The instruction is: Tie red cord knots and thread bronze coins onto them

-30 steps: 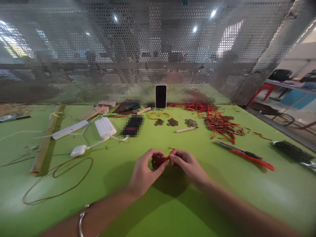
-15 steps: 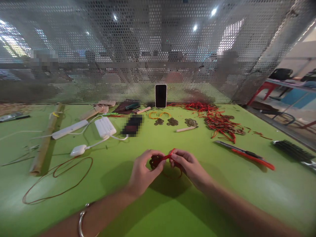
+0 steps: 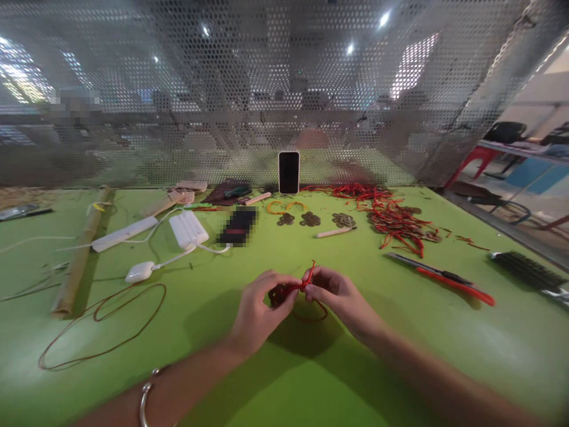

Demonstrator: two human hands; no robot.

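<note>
While both hands meet at centre frame over the green worktop (image 3: 133,332), the left hand (image 3: 260,308) has its grip pinched on a small dark coin cluster (image 3: 279,293), and the right hand (image 3: 338,295) is clamped on the red cord (image 3: 306,281) tied to it. Risk: the short cord end slipping from the fingertips and the knot loosening. Against the earlier frame, a cord loop now hangs lower right of the cluster, and the hands sit slightly lower.

1 phone (image 3: 288,172), 3 coin clusters (image 3: 310,220), 2 hands (image 3: 258,311).
</note>
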